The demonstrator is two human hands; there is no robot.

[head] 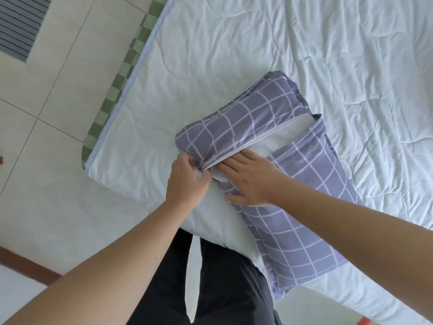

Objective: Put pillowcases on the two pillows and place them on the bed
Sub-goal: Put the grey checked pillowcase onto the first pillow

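head view: on the bed [304, 55], the pillowcase [246, 123] hem is pinched by the left hand [187, 181], while the pillow [276, 134], long axis running diagonally away from it, is pressed by the flat, released right hand [250, 181].

Pale tiled floor [46, 95], grey striped mat [18, 26], green checked sheet edge [121, 73]
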